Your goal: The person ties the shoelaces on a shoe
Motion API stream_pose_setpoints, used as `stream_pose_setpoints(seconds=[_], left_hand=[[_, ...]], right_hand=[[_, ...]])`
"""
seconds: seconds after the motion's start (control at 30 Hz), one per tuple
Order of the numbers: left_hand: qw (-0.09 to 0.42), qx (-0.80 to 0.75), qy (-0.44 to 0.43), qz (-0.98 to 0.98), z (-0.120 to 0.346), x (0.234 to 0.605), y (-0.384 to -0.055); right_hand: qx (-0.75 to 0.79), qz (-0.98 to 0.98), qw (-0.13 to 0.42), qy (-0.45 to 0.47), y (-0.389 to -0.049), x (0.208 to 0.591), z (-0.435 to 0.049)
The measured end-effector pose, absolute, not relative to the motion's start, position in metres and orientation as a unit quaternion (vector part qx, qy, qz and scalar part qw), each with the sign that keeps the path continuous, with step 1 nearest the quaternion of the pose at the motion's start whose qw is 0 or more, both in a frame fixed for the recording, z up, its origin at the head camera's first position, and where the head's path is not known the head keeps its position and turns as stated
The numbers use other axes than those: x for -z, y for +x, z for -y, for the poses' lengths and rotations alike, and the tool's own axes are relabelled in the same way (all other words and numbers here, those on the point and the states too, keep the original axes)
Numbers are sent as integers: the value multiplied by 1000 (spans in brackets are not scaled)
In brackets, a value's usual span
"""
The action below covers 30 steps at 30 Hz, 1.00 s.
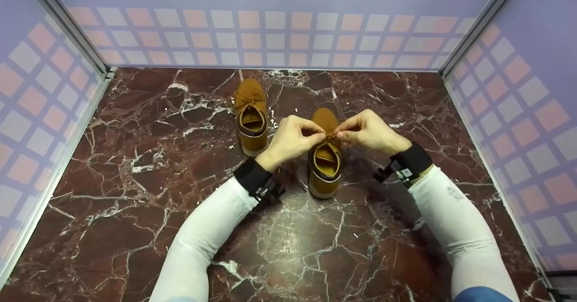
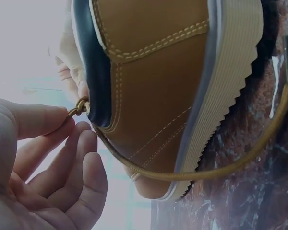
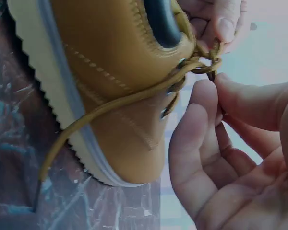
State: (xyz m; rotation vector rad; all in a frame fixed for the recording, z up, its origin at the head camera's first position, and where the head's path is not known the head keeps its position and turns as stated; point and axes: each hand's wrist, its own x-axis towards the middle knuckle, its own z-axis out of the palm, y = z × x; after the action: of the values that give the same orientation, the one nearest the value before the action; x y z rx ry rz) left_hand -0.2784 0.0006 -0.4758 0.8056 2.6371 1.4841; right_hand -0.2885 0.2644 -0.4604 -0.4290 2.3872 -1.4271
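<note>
A tan ankle shoe (image 1: pixel 325 185) stands upright on the marbled surface, toe pointing away from me. Above its tongue, my left hand (image 1: pixel 295 135) pinches the brown shoelace (image 2: pixel 78 108) between thumb and forefinger. From the other side my right hand (image 1: pixel 370 131) pinches the lace too, thumb against fingertips. Between the two hands sits a small knot (image 3: pixel 209 62) at the top of the eyelets. One loose lace end (image 2: pixel 221 171) hangs down the left side of the shoe, and another lace end (image 3: pixel 86 117) hangs along the right side.
A matching tan shoe (image 1: pixel 254 144) stands to the left and a little farther back, its lace tied in a bow (image 1: pixel 250 98). Purple panels with a pink and white square pattern (image 1: pixel 275 36) enclose the dark red marbled surface (image 1: pixel 135 194) at the back and both sides.
</note>
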Motion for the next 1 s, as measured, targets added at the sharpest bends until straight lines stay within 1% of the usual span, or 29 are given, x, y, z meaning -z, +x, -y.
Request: stream_pose_setpoints(seconds=[0.3,0.6,1.0], left_hand=[[12,-462,260,-848,2,470,-279],[13,-463,262,-847,3,468,-279],[28,-493,262,-829,8,476,-281]], right_hand=[[489,-846,147,-155,-289,453,-260],[446,-870,115,-179,-285,450,-267],[456,-868,115,-160,-281,459,-284]])
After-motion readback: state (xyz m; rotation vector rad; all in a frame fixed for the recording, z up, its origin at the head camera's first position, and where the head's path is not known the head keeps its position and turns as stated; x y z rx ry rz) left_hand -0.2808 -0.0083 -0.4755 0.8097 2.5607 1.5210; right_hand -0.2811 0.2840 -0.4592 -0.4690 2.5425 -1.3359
